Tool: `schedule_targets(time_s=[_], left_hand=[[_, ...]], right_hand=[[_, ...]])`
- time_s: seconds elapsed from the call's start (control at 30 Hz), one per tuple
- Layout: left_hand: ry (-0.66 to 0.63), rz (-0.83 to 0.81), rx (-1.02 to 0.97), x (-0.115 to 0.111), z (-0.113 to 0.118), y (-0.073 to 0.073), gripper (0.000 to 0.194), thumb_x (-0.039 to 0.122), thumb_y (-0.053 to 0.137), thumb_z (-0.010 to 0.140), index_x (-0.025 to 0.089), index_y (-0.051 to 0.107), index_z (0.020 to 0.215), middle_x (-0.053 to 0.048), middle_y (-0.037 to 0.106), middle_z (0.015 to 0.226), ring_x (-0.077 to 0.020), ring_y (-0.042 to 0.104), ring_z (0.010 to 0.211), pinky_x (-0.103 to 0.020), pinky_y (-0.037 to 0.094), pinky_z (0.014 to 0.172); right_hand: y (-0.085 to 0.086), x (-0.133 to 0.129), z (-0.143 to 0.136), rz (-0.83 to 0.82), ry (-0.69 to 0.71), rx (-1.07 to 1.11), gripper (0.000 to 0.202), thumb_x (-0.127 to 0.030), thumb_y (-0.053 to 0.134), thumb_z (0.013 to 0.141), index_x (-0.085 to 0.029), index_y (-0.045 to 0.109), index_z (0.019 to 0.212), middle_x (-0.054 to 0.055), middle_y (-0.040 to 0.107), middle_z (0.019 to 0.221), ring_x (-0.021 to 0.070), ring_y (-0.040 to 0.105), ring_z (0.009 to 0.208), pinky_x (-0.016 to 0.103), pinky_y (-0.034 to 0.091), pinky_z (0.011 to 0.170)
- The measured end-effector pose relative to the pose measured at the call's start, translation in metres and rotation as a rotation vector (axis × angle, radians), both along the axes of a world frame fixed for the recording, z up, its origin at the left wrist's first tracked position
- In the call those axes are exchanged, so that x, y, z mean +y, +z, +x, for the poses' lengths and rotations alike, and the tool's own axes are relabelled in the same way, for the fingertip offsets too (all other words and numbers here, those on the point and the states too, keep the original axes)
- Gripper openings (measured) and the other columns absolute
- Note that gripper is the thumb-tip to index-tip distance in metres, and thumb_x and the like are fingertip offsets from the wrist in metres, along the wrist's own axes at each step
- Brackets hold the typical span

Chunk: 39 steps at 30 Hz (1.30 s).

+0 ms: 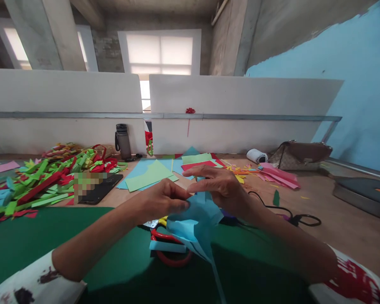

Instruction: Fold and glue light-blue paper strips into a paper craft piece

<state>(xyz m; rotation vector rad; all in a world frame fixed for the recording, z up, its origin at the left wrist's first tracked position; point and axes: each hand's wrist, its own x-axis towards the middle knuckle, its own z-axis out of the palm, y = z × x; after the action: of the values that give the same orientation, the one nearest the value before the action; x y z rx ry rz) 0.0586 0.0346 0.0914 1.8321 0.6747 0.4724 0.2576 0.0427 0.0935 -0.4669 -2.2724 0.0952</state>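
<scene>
A light blue folded paper flower [205, 215] with a long thin blue stem [218, 278] is held up over the green mat [120, 253]. My left hand [164, 198] pinches its upper left edge between thumb and fingers. From the right, my right hand [220, 185] grips the upper part, its index finger reaching across toward my left fingertips; its thumb is mostly hidden. Below the flower lie red-handled scissors [174, 261], partly covered by it. A loose blue paper strip [167, 246] rests across their handles. Something with yellow handles [162, 221] shows behind them.
A heap of cut paper strips [50, 181] and a black phone [101, 189] are at left. Coloured sheets [152, 175] lie behind my hands, near a dark bottle [123, 141]. To the right are a black cable [294, 219], pink paper [278, 175] and a brown bag [300, 155].
</scene>
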Motion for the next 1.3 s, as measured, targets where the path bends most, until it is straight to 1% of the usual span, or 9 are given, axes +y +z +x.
schedule_targets(time_s=[0.17, 0.27, 0.4, 0.5, 0.63, 0.87, 1.13, 1.2, 1.3], left_hand=[[0.079, 0.037, -0.008, 0.002, 0.003, -0.007, 0.020, 0.023, 0.053, 0.079, 0.011, 0.056, 0.063, 0.007, 0.031, 0.052, -0.0044, 0.022, 0.046, -0.020, 0.017, 0.042], [0.089, 0.144, -0.022, 0.002, 0.004, -0.012, 0.019, 0.025, 0.055, 0.078, 0.010, 0.061, 0.067, 0.004, 0.041, 0.057, -0.0055, 0.033, 0.049, -0.019, 0.025, 0.043], [0.119, 0.457, -0.168, 0.000, 0.004, -0.013, 0.014, 0.022, 0.058, 0.079, 0.013, 0.066, 0.071, -0.005, 0.056, 0.087, -0.0139, 0.053, 0.081, -0.026, 0.044, 0.070], [0.111, 0.561, -0.232, -0.006, 0.005, -0.010, 0.013, 0.019, 0.056, 0.082, 0.015, 0.067, 0.078, -0.008, 0.053, 0.111, -0.0181, 0.052, 0.101, -0.033, 0.044, 0.087], [0.086, 0.587, -0.299, -0.011, 0.007, -0.011, 0.013, 0.017, 0.054, 0.084, 0.016, 0.066, 0.082, -0.009, 0.049, 0.119, -0.0191, 0.054, 0.102, -0.036, 0.046, 0.089], [0.146, 0.609, -0.336, -0.010, 0.005, -0.018, 0.013, 0.017, 0.053, 0.084, 0.016, 0.065, 0.080, -0.009, 0.042, 0.129, -0.0216, 0.053, 0.107, -0.039, 0.046, 0.092], [0.100, 0.725, -0.284, -0.011, 0.005, -0.013, 0.011, 0.012, 0.050, 0.085, 0.015, 0.061, 0.084, -0.012, 0.055, 0.121, -0.0213, 0.054, 0.108, -0.035, 0.048, 0.087], [0.130, 0.802, -0.230, -0.012, 0.005, -0.013, 0.012, 0.011, 0.048, 0.085, 0.015, 0.060, 0.083, -0.012, 0.054, 0.122, -0.0187, 0.057, 0.104, -0.032, 0.048, 0.085], [0.190, 0.906, -0.129, -0.014, 0.006, -0.014, 0.014, 0.012, 0.047, 0.086, 0.016, 0.059, 0.081, -0.011, 0.051, 0.126, -0.0185, 0.054, 0.109, -0.030, 0.047, 0.086]], right_hand=[[-0.001, 0.005, 0.000, -0.107, -0.007, 0.019, 0.044, -0.001, 0.042, 0.074, -0.029, 0.070, 0.093, 0.001, 0.065, 0.110, 0.0175, 0.059, 0.102, 0.035, 0.051, 0.081], [-0.001, 0.009, 0.000, -0.188, -0.020, 0.133, 0.040, -0.004, 0.041, 0.080, -0.026, 0.070, 0.097, 0.002, 0.068, 0.105, 0.0173, 0.061, 0.100, 0.036, 0.050, 0.085], [-0.003, 0.018, 0.001, -0.322, 0.007, 0.220, 0.037, -0.007, 0.041, 0.081, -0.026, 0.072, 0.090, 0.000, 0.072, 0.092, 0.0166, 0.065, 0.092, 0.036, 0.051, 0.084], [-0.004, 0.020, 0.000, -0.372, -0.056, 0.176, 0.031, -0.012, 0.047, 0.082, -0.026, 0.069, 0.099, -0.001, 0.071, 0.096, 0.0176, 0.065, 0.092, 0.034, 0.051, 0.084], [-0.002, 0.015, -0.002, -0.342, -0.090, 0.124, 0.042, -0.016, 0.054, 0.082, -0.027, 0.055, 0.122, 0.001, 0.062, 0.118, 0.0208, 0.057, 0.109, 0.035, 0.046, 0.093], [0.003, 0.012, 0.003, -0.288, -0.070, 0.029, 0.048, -0.012, 0.051, 0.082, -0.024, 0.046, 0.129, 0.003, 0.064, 0.115, 0.0200, 0.061, 0.102, 0.031, 0.051, 0.083], [0.000, 0.011, 0.002, -0.228, -0.181, 0.025, 0.047, -0.010, 0.050, 0.079, -0.024, 0.052, 0.124, 0.005, 0.067, 0.107, 0.0200, 0.062, 0.097, 0.033, 0.050, 0.081], [0.007, 0.006, 0.003, -0.226, -0.333, 0.107, 0.036, -0.013, 0.055, 0.076, -0.021, 0.061, 0.110, 0.006, 0.068, 0.101, 0.0205, 0.061, 0.093, 0.032, 0.048, 0.078], [0.016, -0.004, 0.004, -0.327, -0.457, 0.186, 0.015, -0.026, 0.055, 0.078, -0.018, 0.065, 0.073, 0.000, 0.061, 0.061, 0.0122, 0.053, 0.056, 0.024, 0.040, 0.051]])
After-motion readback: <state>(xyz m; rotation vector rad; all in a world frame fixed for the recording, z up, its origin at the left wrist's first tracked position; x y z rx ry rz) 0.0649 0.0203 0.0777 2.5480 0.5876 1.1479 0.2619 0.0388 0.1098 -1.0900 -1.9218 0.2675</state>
